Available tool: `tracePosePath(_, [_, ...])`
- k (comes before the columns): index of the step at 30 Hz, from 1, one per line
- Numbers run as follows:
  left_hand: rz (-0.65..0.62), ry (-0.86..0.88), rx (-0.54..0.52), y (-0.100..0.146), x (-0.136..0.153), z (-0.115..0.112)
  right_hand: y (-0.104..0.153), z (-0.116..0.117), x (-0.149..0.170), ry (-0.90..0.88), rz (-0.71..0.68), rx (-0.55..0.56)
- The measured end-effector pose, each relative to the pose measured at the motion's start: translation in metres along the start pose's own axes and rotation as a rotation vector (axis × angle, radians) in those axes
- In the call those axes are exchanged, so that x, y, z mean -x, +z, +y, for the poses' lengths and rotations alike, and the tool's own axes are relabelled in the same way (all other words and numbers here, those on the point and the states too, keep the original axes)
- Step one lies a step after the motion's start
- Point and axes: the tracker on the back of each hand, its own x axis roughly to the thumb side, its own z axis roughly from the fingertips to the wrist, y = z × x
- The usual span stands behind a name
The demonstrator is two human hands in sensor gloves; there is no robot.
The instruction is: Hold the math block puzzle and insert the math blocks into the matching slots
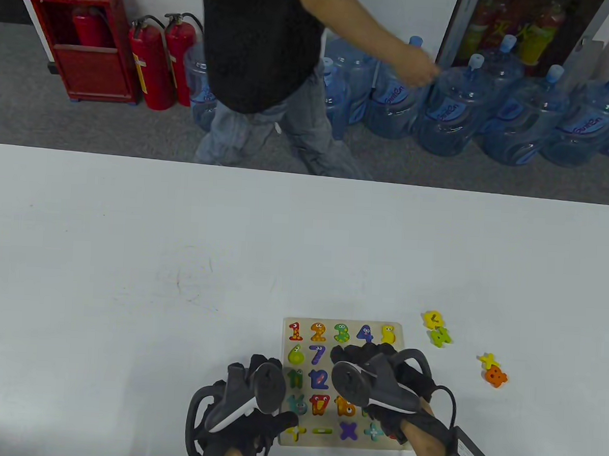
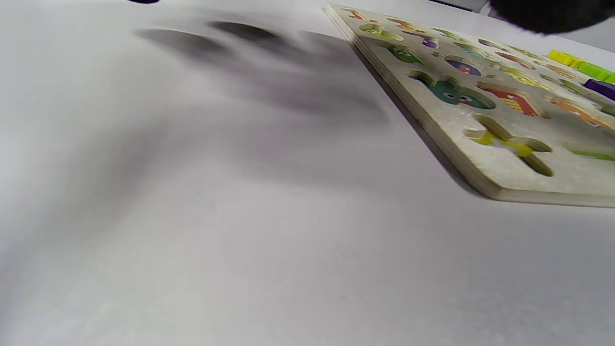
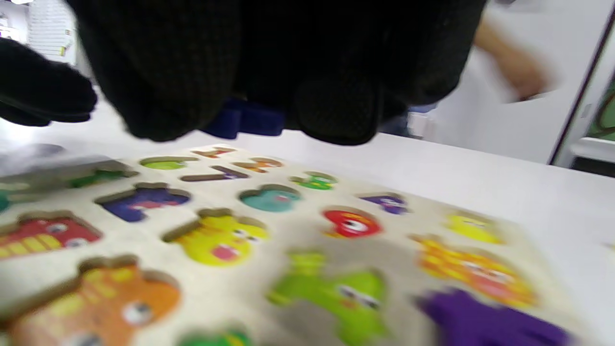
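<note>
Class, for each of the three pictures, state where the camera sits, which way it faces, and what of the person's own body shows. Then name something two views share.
Table view: overhead, looking down at the table; left hand and right hand enter from below.
Left wrist view: low over the tabletop, facing the puzzle board; dark glove at top right.
Right wrist view: above the board, gloved fingers hanging from the top, a blue block between them.
Shared: all show the board.
</note>
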Motion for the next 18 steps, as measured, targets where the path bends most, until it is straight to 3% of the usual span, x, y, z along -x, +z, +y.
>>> tracePosePath(7, [0.045,0.006,-0.02,0.001,0.009,0.0,-0.027,0.015,-0.027,0.043,-0.041,-0.071])
tracePosePath(18, [0.073,0.019,-0.015,0.005,0.015,-0.001,-0.028,0.029,-0.048,0.175,-0.092,-0.114])
